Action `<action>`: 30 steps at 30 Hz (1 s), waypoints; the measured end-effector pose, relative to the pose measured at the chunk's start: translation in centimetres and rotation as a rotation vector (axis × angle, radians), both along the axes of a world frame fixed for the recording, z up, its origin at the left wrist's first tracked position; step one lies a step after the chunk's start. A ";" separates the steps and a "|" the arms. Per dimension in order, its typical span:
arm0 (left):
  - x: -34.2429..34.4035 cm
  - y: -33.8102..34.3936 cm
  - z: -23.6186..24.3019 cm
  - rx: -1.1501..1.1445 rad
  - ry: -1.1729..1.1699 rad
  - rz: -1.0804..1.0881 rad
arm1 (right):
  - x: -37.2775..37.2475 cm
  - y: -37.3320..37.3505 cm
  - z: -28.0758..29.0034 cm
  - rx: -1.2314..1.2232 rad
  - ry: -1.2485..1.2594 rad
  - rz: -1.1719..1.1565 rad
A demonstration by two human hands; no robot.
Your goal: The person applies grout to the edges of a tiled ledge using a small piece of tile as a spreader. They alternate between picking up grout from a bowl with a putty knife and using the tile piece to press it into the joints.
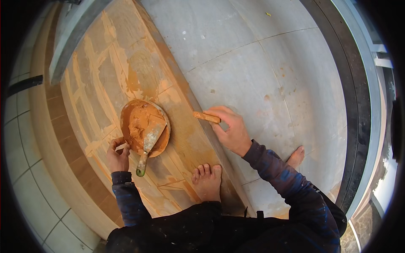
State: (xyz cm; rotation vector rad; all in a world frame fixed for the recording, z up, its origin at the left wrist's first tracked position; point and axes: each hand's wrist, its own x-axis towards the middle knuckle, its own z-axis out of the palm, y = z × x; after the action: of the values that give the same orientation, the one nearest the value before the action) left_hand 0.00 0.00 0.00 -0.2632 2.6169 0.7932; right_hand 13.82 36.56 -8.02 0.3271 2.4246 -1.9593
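Note:
My left hand (117, 155) pinches the near-left rim of a round bowl (163, 146), its fingers curled at the edge. Thick orange-brown putty (138, 120) fills much of the bowl. A putty knife (153, 133) rests across it, with a smeared metal blade inside and a green-tipped handle sticking out over the near rim. To the right, my right hand (231, 131) grips a short, flat orange-brown strip (206, 117) between thumb and fingers. The strip's kind cannot be made out. Its tip points left, above the edge of the wooden surface.
Underneath the bowl lies a long wooden panel (101, 84) streaked with putty. My left bare foot (207, 182) stands on it; my right foot (296, 157) is on the grey tiled floor (253, 76). A grey upright (69, 46) stands at the far left, and a dark track (356, 105) curves along the right.

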 end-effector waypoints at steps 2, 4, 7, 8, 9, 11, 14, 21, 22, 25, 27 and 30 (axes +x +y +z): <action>-0.9 0.0 0.1 -0.008 0.058 -0.067 | -2.6 -0.6 -0.9 -0.082 0.261 -0.159; 0.4 0.7 -0.2 -0.060 0.034 -0.079 | -3.1 -1.1 -3.5 -0.136 0.304 -0.163; 0.2 1.4 0.2 -0.103 0.062 -0.101 | -4.8 -1.6 -6.6 -0.317 0.396 -0.213; 0.2 1.5 0.0 -0.082 0.081 -0.110 | -5.0 -1.7 -7.5 -0.433 0.409 -0.259; 0.2 1.2 -0.1 -0.092 0.075 -0.108 | -5.1 -2.1 -7.8 -0.442 0.402 -0.259; 0.2 0.6 -0.2 -0.048 0.069 -0.088 | -5.0 -2.8 -8.4 -0.489 0.441 -0.242; 0.2 -0.1 -0.4 -0.014 0.048 -0.065 | -4.3 -2.8 -7.8 -0.324 0.401 -0.157; -0.1 0.6 -0.3 -0.069 0.027 -0.094 | -3.4 -1.7 -8.2 -0.242 0.456 -0.067; 0.0 1.1 -0.4 -0.064 0.030 -0.084 | -2.7 -2.0 -8.3 -0.253 0.426 -0.112; -0.1 1.1 -0.2 -0.074 0.058 -0.086 | 0.0 -2.2 -8.2 -0.263 0.332 -0.154; 0.0 0.6 -0.2 -0.084 0.068 -0.100 | 1.9 -1.1 -8.2 -0.252 0.252 -0.152; -0.2 0.3 -0.1 -0.126 0.063 -0.111 | 2.5 1.1 -7.3 -0.124 0.098 -0.137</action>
State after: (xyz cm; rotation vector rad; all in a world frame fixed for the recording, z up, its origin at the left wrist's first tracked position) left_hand -0.19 0.34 -0.05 -0.1276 2.7182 0.6099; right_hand 16.37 37.64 -15.31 0.4143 2.3813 -2.2213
